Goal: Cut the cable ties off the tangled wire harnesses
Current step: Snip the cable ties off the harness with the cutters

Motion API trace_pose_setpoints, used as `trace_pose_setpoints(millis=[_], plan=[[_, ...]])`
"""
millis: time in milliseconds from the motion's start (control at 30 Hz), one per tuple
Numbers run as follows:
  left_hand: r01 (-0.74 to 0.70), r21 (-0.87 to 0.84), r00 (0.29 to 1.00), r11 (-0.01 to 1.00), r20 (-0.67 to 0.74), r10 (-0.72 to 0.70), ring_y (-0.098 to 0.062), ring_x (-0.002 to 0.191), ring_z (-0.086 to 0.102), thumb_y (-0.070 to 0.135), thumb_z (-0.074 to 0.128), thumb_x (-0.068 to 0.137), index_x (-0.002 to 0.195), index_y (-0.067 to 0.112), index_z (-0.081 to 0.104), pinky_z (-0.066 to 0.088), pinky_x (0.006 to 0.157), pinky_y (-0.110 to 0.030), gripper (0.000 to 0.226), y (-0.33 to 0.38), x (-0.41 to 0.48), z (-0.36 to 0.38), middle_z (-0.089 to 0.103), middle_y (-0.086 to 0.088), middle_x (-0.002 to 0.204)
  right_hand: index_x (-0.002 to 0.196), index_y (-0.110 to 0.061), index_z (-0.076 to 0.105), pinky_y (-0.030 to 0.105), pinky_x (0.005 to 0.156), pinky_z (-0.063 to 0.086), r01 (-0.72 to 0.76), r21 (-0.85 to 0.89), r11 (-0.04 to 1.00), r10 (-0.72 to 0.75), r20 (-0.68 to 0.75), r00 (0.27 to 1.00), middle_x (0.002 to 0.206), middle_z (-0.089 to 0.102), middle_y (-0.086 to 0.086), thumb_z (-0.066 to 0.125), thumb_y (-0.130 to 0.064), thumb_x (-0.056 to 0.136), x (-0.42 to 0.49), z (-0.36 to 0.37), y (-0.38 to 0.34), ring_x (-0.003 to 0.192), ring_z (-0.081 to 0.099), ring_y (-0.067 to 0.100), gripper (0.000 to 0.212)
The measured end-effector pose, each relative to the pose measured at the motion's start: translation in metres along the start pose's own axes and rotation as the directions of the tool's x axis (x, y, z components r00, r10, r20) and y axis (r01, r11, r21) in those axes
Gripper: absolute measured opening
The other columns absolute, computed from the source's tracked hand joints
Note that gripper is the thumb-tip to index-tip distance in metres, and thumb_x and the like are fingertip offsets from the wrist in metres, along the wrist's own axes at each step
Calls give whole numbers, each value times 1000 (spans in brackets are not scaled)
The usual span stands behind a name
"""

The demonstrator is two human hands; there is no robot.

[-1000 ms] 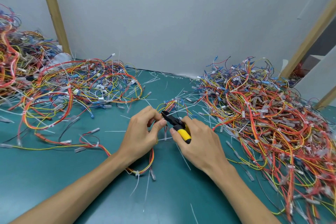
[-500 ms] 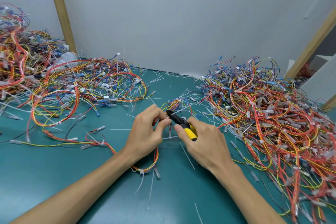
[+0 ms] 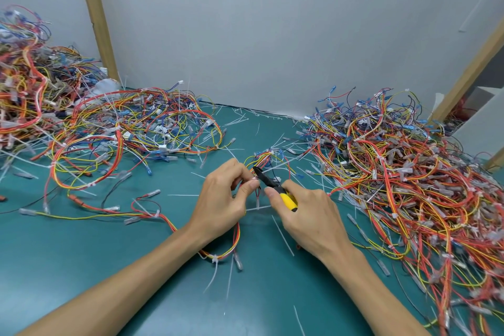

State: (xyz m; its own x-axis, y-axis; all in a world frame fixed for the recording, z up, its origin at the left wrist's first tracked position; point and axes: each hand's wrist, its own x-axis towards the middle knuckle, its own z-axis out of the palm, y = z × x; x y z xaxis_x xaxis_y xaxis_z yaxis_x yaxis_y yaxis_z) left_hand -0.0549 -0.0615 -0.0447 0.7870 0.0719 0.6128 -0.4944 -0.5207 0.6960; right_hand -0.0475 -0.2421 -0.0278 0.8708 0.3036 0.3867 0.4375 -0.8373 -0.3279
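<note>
Teal worktop (image 3: 81, 267) carries everything. Three wire heaps counted: biggest along the right edge (image 3: 409, 185), a flatter spread toward the far left (image 3: 136, 131), a taller mound at the far-left corner (image 3: 24, 84). Too many harnesses in each to count. Loose white tie offcuts (image 3: 283, 234) litter the middle, dozens, not countable.

One harness (image 3: 226, 251) in work at the worktop's centre, looping from under the left wrist up past both hands. One uncut cable tie (image 3: 215, 260) visible on its near loop, tail hanging toward the near edge.

Two hands, one tool. Left hand (image 3: 221, 199), fingers pinching the wire bundle right at the tool tip. Right hand (image 3: 308, 215), fingers wrapped tight on the yellow-handled cutters (image 3: 272, 185); black tip touching the bundle beside the left thumb. Whether a tie sits in the blades: too small to tell.

Step, as I judge it: mid-snip on one tie. Next likely calls for squeezing through plastic only, sparing insulation, then sliding along to the near-loop tie.
</note>
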Motion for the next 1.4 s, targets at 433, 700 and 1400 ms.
trace_pose_setpoints(millis=[433,700,1400], plan=[[-25,59,996,998,-84,30,-6,63,42,15,66,85,71,18,57,33,61,-18,17,0,1,-1,44,10,67,81,-29,45,38,62,42,34,11,999,-35,126,991,66,52,-7,19,-71,89,-6,-6,0,69,50,21,51],[-5,30,998,1000,-64,7,-6,64,42,13,66,85,71,16,58,32,62,-16,16,-1,1,-1,44,11,67,77,-31,41,36,54,38,61,13,998,-62,49,997,54,41,-11,31,-70,87,-2,-5,0,61,43,20,41],[-14,46,1000,999,-18,15,-7,64,43,17,66,84,70,16,57,31,62,-14,16,-4,1,0,43,11,67,67,-26,41,39,57,41,8,62,998,-16,125,992,55,49,1,27,-73,85,-1,-3,10,61,47,26,53]])
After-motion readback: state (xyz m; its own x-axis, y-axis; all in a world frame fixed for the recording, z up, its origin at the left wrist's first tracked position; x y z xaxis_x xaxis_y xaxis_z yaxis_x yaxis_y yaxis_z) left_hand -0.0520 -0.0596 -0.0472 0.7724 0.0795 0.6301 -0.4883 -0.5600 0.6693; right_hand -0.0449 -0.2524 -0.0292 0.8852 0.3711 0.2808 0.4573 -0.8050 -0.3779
